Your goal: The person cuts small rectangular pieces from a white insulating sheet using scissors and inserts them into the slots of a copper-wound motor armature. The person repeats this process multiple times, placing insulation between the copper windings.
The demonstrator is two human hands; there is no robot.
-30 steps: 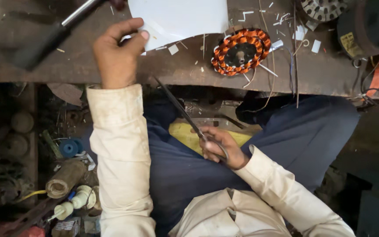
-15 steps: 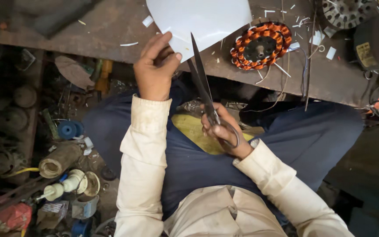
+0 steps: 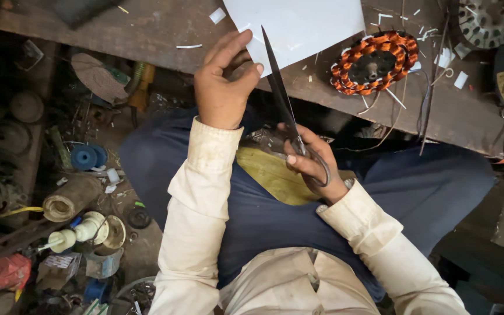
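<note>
My left hand (image 3: 222,87) pinches the near edge of a white sheet (image 3: 304,26) that lies on the wooden workbench (image 3: 147,35). My right hand (image 3: 313,166) grips the handles of long dark scissors (image 3: 278,93), whose blades point up over the sheet's lower edge, right beside my left fingers. A copper-wound motor stator (image 3: 374,61) rests on the bench just right of the sheet. I sit with my legs in blue trousers under the bench, a yellow cloth (image 3: 269,175) in my lap.
Small white paper scraps (image 3: 217,14) litter the bench. Another metal motor part (image 3: 491,20) sits at the top right, with thin wires trailing off the edge. On the floor to my left lie spools (image 3: 85,156), a tape roll (image 3: 68,198) and cluttered parts.
My left hand drew the sheet's edge closer toward me. My right hand raised the scissors from my lap, swinging the blades up to the sheet's edge.
</note>
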